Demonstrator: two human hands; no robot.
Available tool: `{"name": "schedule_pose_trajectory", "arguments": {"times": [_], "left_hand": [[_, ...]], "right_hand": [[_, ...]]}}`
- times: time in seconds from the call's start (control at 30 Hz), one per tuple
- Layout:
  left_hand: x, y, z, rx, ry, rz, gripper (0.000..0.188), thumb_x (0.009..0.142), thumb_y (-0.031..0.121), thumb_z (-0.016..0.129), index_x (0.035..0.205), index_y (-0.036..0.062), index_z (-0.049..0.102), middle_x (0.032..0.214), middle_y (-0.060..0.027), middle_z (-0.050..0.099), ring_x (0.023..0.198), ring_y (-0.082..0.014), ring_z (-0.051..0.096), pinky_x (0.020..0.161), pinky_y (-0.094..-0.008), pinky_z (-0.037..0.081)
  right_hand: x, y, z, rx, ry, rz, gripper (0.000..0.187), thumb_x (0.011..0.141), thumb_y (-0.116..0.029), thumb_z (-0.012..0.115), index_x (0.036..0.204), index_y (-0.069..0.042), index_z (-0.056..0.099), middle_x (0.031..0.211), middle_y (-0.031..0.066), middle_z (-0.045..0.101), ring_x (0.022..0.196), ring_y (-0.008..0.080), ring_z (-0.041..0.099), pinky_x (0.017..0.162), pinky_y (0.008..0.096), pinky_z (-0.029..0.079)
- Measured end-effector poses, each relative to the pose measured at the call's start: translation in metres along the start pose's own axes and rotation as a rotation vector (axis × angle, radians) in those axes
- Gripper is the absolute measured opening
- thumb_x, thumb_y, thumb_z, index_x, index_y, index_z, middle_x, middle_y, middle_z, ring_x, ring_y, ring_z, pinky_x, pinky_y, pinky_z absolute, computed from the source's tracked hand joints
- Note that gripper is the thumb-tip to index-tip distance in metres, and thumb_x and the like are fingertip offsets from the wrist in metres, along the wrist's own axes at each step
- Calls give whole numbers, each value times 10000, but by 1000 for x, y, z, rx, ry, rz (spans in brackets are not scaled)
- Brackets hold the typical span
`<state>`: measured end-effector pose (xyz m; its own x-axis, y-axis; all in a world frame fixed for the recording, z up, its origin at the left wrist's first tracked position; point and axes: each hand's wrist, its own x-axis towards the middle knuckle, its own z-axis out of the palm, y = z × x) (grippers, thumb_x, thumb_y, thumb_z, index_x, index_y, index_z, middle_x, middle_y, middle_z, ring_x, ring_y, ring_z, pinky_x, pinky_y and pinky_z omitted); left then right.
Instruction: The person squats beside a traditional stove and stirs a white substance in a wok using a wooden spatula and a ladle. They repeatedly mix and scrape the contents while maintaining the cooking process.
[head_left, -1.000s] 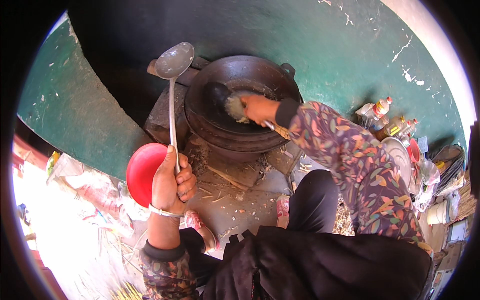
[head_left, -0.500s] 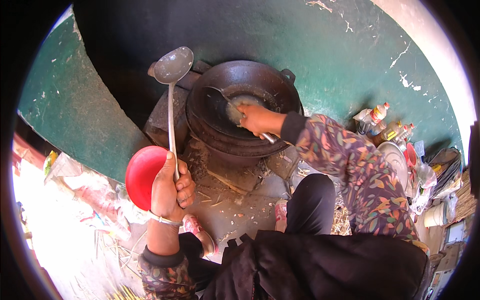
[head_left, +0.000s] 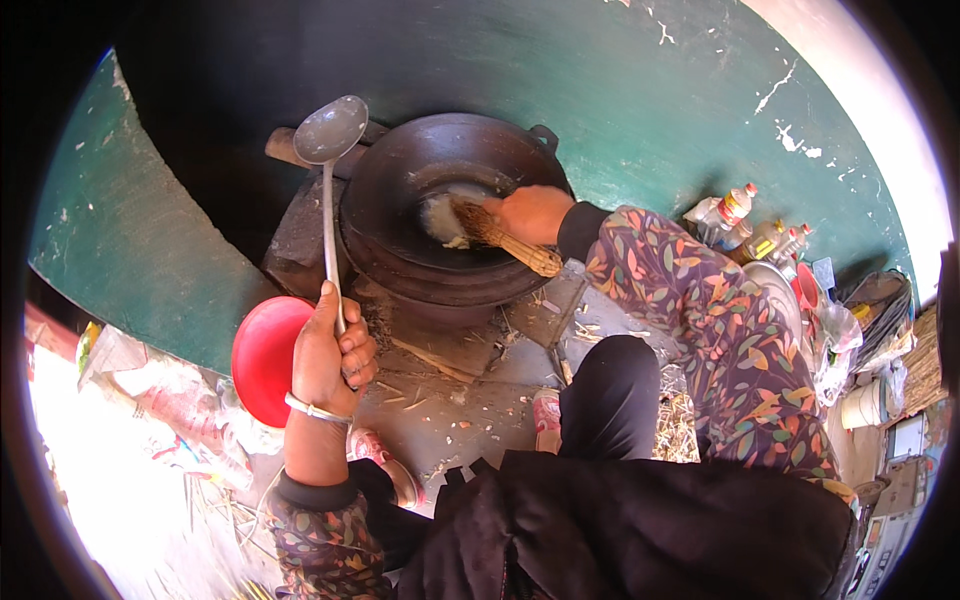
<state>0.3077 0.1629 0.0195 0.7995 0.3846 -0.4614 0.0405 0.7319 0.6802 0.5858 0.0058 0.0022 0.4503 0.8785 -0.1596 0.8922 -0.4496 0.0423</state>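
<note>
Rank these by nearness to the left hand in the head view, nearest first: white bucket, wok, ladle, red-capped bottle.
1. Ladle: gripped in the left hand.
2. Wok: ahead and to the right.
3. Red-capped bottle: farther right.
4. White bucket: farthest right.

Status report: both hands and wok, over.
Left hand: gripping ladle, red bowl alongside. Right hand: holding straw brush over wok. Pale liquid at wok's bottom. Nothing visibly blocking brush.
</note>
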Motion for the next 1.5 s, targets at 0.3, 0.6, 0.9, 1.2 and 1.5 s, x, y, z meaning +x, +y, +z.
{"name": "schedule_pose_trajectory", "arguments": {"times": [0.3, 0.6, 0.9, 1.2, 1.5], "left_hand": [[11, -7, 10, 67, -34, -30, 374, 979, 432, 407, 779, 119, 458, 531, 58, 300, 366, -39, 212, 302, -188, 164], [12, -9, 14, 63, -12, -71, 379, 981, 433, 397, 778, 119, 459, 533, 57, 304, 357, -42, 202, 296, -192, 166], [-3, -6, 9, 69, 21, -56, 380, 985, 428, 386, 780, 115, 455, 525, 58, 305, 353, -43, 195, 292, -194, 167], [-1, -11, 10, 75, 6, -99, 379, 985, 434, 382, 785, 121, 460, 527, 59, 308, 352, -42, 196, 293, -191, 170], [-7, -6, 1, 66, -58, -68, 368, 974, 457, 401, 798, 138, 453, 543, 58, 303, 385, -52, 231, 338, -210, 183]], "right_hand": [[-61, 74, 3, -431, 40, 53, 497, 833, -107, 477, 1329, -125, 457, 646, 135, 592, 615, 332, 614, 504, 458, 460], [-10, 61, 23, -328, 117, 94, 558, 811, -76, 474, 1363, -124, 416, 698, 154, 629, 659, 332, 637, 533, 445, 487], [-66, 92, 19, -370, -33, 91, 642, 788, -46, 489, 1403, -179, 358, 641, 157, 600, 601, 348, 622, 517, 456, 472], [20, 68, 38, -256, 160, 49, 608, 818, -56, 441, 1402, -199, 358, 700, 185, 628, 633, 372, 627, 533, 481, 474], [-42, 99, 29, -338, 9, 86, 642, 806, -63, 470, 1418, -204, 338, 625, 160, 590, 588, 349, 615, 515, 466, 468]]}}
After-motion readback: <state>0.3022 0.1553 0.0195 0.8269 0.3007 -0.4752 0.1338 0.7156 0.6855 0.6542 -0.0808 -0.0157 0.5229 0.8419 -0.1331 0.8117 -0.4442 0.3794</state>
